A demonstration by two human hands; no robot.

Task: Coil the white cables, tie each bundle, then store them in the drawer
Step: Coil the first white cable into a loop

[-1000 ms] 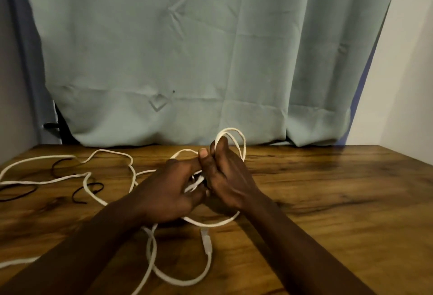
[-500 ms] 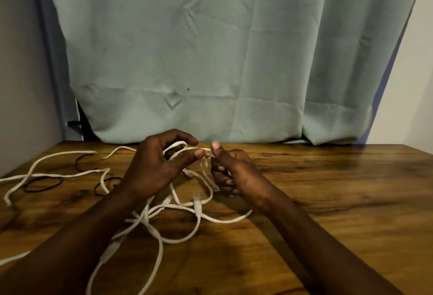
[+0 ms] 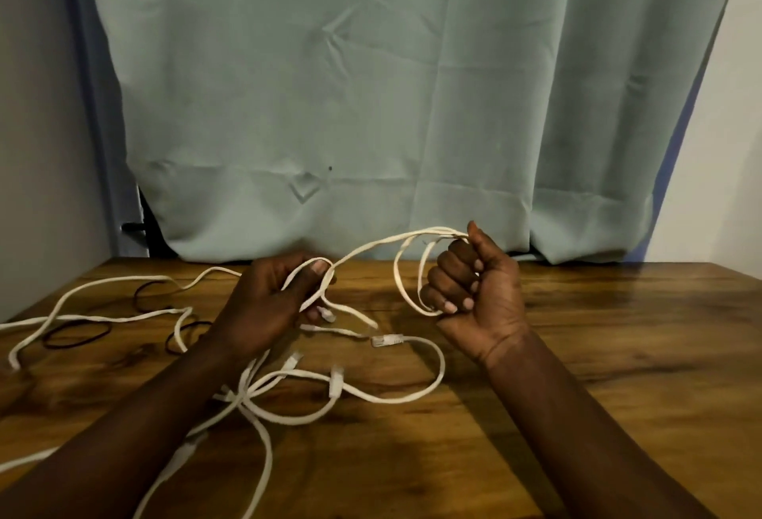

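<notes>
The right grip (image 3: 474, 291) curls round two loops of white network cable (image 3: 371, 247), held above the wooden bench (image 3: 618, 353). The left grip (image 3: 276, 304) pinches the same cable; the rest sprawls over the bench among black elastic bands (image 3: 77, 335).

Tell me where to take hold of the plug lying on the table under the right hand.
Pinch the plug across its two long sides, coming straight down from above. It lies flat on the table, tip pointing left, its cable running off right, so both sides look free.
</notes>
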